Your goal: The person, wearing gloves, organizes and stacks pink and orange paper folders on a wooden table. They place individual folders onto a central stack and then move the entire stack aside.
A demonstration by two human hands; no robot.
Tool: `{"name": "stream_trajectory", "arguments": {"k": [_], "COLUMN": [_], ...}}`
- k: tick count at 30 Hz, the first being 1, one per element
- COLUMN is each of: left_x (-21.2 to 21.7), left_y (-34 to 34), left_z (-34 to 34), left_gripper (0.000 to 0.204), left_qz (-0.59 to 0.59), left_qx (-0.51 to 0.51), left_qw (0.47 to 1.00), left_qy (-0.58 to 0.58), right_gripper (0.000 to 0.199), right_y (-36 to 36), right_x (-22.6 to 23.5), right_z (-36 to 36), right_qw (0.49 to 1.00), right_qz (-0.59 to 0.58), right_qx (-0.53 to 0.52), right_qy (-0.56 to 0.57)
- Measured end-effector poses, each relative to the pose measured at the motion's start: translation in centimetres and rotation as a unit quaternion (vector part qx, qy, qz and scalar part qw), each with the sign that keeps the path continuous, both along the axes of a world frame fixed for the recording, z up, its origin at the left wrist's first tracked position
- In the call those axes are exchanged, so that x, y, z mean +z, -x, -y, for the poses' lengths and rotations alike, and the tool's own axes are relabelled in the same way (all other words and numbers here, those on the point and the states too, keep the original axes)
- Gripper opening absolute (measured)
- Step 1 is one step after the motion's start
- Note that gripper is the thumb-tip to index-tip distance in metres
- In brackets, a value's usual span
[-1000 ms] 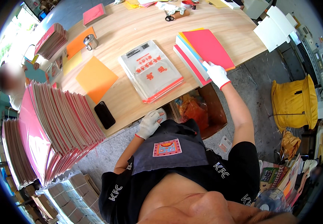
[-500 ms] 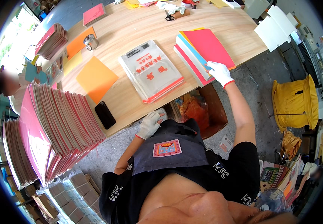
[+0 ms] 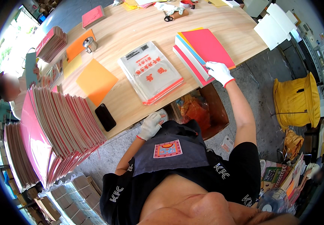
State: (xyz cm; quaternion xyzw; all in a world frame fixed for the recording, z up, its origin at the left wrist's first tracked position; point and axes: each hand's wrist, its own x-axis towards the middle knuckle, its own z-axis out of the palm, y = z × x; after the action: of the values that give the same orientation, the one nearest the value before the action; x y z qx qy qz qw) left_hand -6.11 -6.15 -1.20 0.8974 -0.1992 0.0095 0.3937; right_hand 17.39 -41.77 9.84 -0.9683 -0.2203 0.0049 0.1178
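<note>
My right hand (image 3: 219, 72), in a white glove with a red cuff, is closed on the near corner of a stack of coloured paper (image 3: 208, 45). The stack has red on top, with yellow, blue, white and pink-red layers showing at its left side. My left hand (image 3: 150, 126), gloved with some fingertips bare, rests by my dark apron (image 3: 143, 159) below the table edge. Its fingers are loosely apart and hold nothing I can see. Left of the paper stack lies a pile of clear plastic packets (image 3: 151, 73) with red print.
On the wooden table (image 3: 132, 28) lie a black phone (image 3: 105, 117), orange sheets (image 3: 97, 79), a metal cup (image 3: 90, 44) and scissors (image 3: 168, 18). Tall stacks of pink folders (image 3: 62, 127) stand at left, near another person. A brown box (image 3: 218, 108) sits under the table; a yellow bag (image 3: 296, 102) at right.
The other person at the left has raised and turned a blue-green sheet. My view has shifted slightly; both my hands stay almost in place, the right one still at the paper's corner.
</note>
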Motion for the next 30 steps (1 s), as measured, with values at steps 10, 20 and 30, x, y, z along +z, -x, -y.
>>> {"name": "stream_trajectory", "arguments": {"k": [10, 20, 30], "left_x": [-0.1, 0.6, 6.5], "left_y": [-0.2, -0.5, -8.9], "left_z": [0.6, 1.4, 3.5], "left_gripper": [0.030, 0.031, 0.035], "left_qz": [-0.007, -0.003, 0.007], "left_qx": [-0.010, -0.025, -0.010], "left_qw": [1.000, 1.000, 0.998], "left_qy": [-0.015, -0.013, 0.057], "right_gripper": [0.047, 0.093, 0.043], "right_y": [1.6, 8.8, 3.8], "right_x": [1.0, -2.5, -6.4], "right_z": [-0.5, 4.0, 8.0], "right_qw": [0.990, 0.976, 0.563], "right_qz": [0.072, 0.176, -0.165], "right_qx": [-0.003, -0.126, -0.322], "right_qy": [0.119, 0.000, -0.743]}}
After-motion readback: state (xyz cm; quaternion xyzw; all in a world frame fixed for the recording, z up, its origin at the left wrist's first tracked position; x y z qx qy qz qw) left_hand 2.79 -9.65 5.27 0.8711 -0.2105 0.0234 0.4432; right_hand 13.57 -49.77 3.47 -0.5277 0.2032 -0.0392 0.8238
